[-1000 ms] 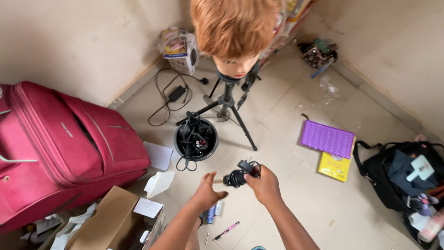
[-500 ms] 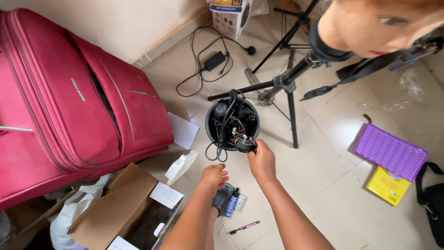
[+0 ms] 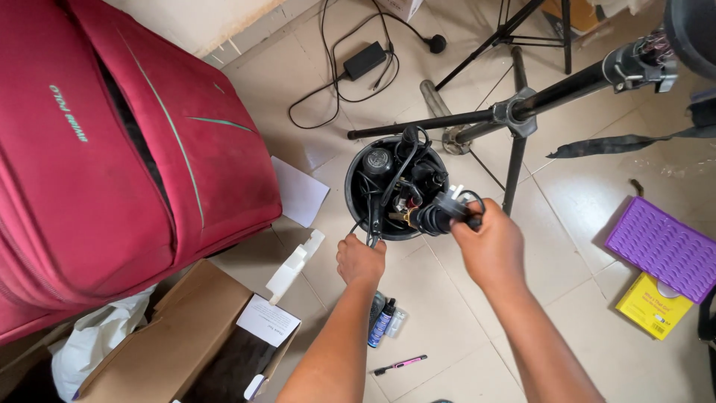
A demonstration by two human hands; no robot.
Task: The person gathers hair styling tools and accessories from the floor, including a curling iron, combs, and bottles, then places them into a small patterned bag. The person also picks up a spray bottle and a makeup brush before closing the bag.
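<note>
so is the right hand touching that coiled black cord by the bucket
Touching. The head view shows the right hand closed around the coiled black cord, held at the rim of the black bucket.

Right hand (image 3: 488, 250) grips coiled black cable with plug (image 3: 441, 214) over black bucket (image 3: 356, 201); left hand (image 3: 359, 259) pinches hanging cord loop (image 3: 371, 227) at bucket rim.
</note>
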